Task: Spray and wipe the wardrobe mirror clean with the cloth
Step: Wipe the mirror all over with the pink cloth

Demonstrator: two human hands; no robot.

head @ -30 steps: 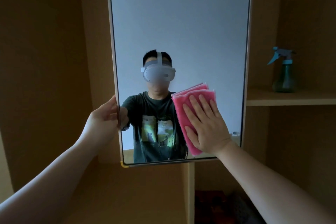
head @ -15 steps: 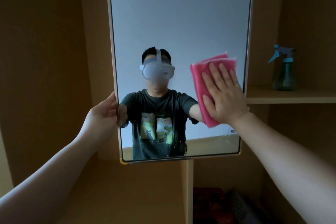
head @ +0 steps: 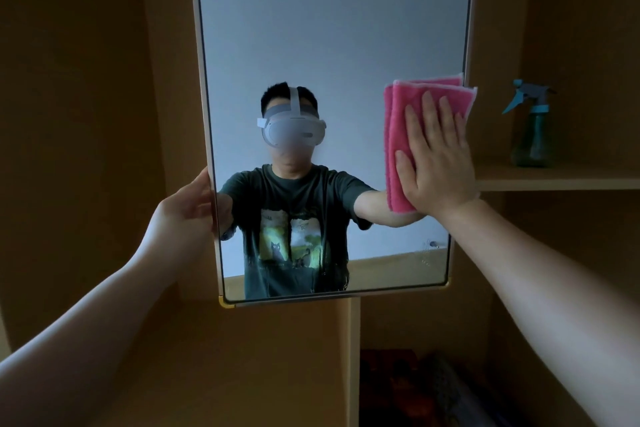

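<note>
Wiping step: flat right hand (head: 436, 163) presses cloth (head: 398, 121) to mirror (head: 329, 28), centre right; left hand (head: 188, 208) grips the mirror's left edge; next stroke probably needs the spotted lower-right corner.

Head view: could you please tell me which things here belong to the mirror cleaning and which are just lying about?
Job: mirror, held at its left edge by the left hand; pink cloth, pressed flat on the glass by the right hand; spray bottle on the shelf.
Lying about: dark items in the lower compartment, too dim to identify.
</note>
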